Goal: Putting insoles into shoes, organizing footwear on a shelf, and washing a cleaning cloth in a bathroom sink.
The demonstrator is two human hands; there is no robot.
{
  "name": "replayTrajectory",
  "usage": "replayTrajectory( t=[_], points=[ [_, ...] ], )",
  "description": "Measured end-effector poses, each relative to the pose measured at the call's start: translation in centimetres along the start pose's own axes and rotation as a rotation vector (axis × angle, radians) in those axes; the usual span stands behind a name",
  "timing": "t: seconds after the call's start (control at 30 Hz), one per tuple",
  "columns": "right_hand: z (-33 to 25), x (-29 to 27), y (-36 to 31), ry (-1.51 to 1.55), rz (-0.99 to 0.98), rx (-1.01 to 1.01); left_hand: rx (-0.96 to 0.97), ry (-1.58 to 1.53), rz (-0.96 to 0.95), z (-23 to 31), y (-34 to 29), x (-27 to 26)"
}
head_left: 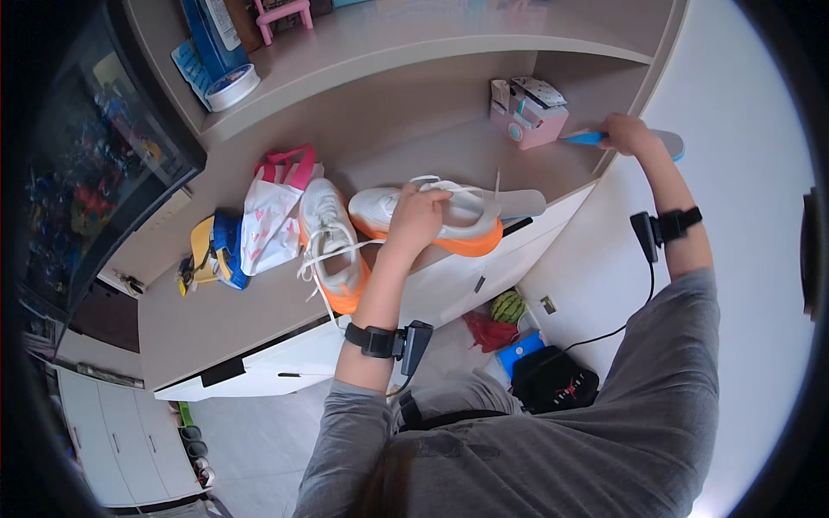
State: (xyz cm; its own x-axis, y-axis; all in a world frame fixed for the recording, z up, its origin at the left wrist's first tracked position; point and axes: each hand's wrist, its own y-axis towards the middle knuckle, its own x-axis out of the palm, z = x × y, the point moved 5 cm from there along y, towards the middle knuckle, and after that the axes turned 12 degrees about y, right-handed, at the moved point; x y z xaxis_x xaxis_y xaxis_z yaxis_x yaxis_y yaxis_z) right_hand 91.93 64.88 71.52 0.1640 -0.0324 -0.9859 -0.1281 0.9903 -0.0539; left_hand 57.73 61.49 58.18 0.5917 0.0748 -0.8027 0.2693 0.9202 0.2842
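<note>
From the head view, our left hand (416, 217) hides the middle of the white sneaker with an orange sole (440, 216), fingers closed over it near the counter's (216, 319) front edge. Our right hand (626, 134) is clamped on a blue-edged insole (669, 142), partly hidden, past the right end.
</note>
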Motion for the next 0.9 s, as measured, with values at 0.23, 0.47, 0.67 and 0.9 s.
replayTrajectory(
  t=[0.23, 0.47, 0.67, 0.9],
  points=[
    [-17.2, -4.1, -8.0, 0.171, 0.313, -0.639, 0.01, -0.118, -0.092, -0.4, -0.1, -1.3],
    [-25.2, 1.1, -4.5, -0.178, 0.222, -0.528, 0.056, -0.204, -0.058, -0.6, 0.2, -0.5],
    [-27.2, 7.3, -1.0, -0.09, 0.33, -0.59, 0.097, -0.333, -0.073, -1.5, 0.3, -0.4],
    [-25.1, 6.6, 0.3, 0.458, -0.028, -0.623, 0.082, -0.365, -0.053, -1.3, 0.6, 0.2]
  ],
)
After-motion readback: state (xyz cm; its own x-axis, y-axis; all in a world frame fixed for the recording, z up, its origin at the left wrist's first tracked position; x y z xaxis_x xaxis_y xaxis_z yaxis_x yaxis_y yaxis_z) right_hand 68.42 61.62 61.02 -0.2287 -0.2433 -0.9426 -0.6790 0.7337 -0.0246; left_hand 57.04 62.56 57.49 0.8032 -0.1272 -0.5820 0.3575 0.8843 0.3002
